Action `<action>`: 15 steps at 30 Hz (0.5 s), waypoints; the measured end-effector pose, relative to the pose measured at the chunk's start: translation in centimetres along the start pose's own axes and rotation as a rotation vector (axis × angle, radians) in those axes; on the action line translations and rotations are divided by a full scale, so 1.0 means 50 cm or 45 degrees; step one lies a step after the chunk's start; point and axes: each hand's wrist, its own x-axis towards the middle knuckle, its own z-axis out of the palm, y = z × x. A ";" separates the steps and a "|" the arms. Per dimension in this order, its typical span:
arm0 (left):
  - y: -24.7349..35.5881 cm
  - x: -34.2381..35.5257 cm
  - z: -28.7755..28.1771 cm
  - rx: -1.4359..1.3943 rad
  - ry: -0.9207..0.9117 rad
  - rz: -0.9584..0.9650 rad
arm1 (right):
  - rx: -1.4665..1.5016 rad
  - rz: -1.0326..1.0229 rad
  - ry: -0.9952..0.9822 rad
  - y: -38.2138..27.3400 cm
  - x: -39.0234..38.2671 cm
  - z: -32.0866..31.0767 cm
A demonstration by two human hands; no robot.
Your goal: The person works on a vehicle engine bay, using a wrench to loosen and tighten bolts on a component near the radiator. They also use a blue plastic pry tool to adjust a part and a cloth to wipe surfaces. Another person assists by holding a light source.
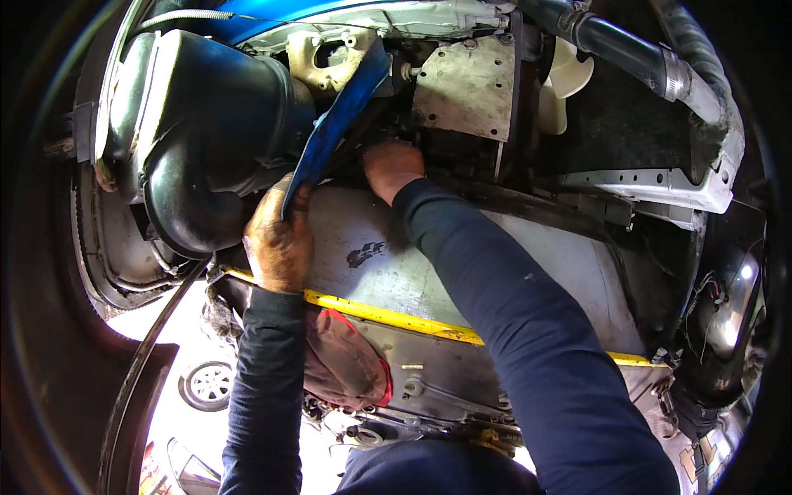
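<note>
My left hand [279, 239] grips the lower end of a long flat blue strip [337, 120], its thumb pressed against it. The strip slants up and to the right past a cream-coloured metal bracket [330, 70]. My right hand [393, 169] reaches into a dark recess just right of the strip, below a flat metal plate with holes [466, 87]. Its fingers look curled, and their tips are lost in shadow, so what they hold cannot be made out. Under both wrists lies a broad grey metal panel [379, 264] with a dark smudge.
A large black air duct [194, 157] bulges on the left. A yellow bar [396, 318] crosses below the grey panel, with a dark red cloth [342, 363] and metal tools nearby. On the right are a light metal bracket [652, 188], white fan blades [565, 78] and a clamped hose [619, 45].
</note>
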 end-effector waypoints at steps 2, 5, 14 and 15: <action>-0.001 0.002 -0.002 -0.068 -0.026 0.032 | 0.044 0.008 -0.080 0.010 0.001 -0.001; -0.001 0.007 -0.005 0.008 -0.086 0.136 | 0.100 0.009 -0.113 0.028 0.002 0.001; 0.024 0.012 -0.002 -0.230 -0.080 -0.014 | 0.207 0.091 0.035 0.080 -0.018 -0.008; 0.027 0.016 0.000 -0.310 -0.070 -0.057 | 0.212 0.073 0.033 0.084 -0.017 -0.012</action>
